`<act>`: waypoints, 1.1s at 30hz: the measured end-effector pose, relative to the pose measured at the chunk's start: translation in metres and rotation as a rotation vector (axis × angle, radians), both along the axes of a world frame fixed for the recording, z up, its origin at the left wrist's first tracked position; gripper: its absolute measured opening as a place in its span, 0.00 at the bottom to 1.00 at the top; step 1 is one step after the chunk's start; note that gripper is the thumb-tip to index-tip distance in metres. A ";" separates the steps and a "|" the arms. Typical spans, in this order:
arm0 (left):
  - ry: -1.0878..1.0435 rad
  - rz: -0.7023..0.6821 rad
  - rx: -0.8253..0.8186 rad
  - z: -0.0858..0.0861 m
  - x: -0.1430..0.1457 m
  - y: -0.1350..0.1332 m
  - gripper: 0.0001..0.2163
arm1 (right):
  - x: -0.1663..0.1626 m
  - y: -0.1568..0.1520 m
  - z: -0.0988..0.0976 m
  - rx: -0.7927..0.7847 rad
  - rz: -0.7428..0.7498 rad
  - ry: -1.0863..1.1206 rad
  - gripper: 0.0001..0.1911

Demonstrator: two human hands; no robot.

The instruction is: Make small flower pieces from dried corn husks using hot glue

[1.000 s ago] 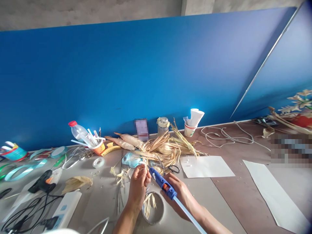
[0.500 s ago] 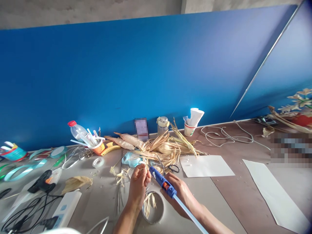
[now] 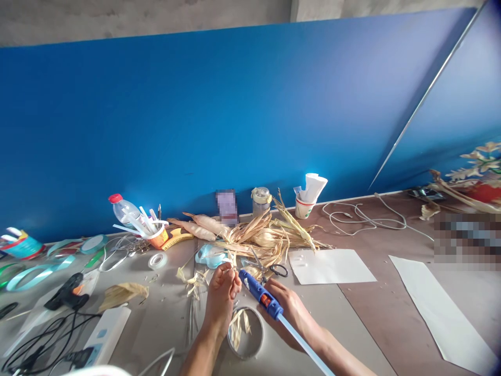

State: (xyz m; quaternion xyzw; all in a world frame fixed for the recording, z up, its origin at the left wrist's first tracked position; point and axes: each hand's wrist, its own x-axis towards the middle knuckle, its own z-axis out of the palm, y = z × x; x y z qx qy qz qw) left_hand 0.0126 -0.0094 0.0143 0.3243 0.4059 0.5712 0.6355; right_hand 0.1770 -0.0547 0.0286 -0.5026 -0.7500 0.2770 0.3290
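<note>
My right hand [image 3: 287,303] is wrapped round a blue hot glue gun [image 3: 260,292] with a long translucent glue stick [image 3: 303,342] coming out of its rear. The gun's tip points up and left, close to my left fingers. My left hand [image 3: 224,287] is closed in a pinch on a small pale piece of corn husk [image 3: 232,259]; the fingers cover most of it. Just behind both hands lies a heap of dried corn husks [image 3: 270,235], with scissors [image 3: 278,270] at its near edge. Below the hands sits a round container [image 3: 261,334] holding husk strips [image 3: 239,326].
To the left are a power strip [image 3: 107,334] with black cables, a tape roll [image 3: 157,260], a cup of glue sticks [image 3: 159,239] and a bottle [image 3: 124,209]. White paper sheets [image 3: 332,267] lie to the right. A white cable [image 3: 368,222] and paper cup [image 3: 303,209] stand behind.
Almost nothing differs. The glue gun and both hands hold nearly the same position, with only a very slight shift.
</note>
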 end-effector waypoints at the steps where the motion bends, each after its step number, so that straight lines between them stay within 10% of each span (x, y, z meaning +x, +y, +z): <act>1: -0.008 -0.002 -0.004 0.000 0.000 0.000 0.09 | 0.000 0.000 0.000 0.000 0.002 0.001 0.04; 19: 0.003 0.004 -0.015 0.000 -0.001 0.001 0.06 | 0.013 -0.007 0.022 0.084 0.150 0.101 0.02; 33: -0.085 -0.044 0.062 -0.002 -0.001 0.000 0.07 | 0.116 -0.028 -0.036 0.289 -0.393 -0.588 0.17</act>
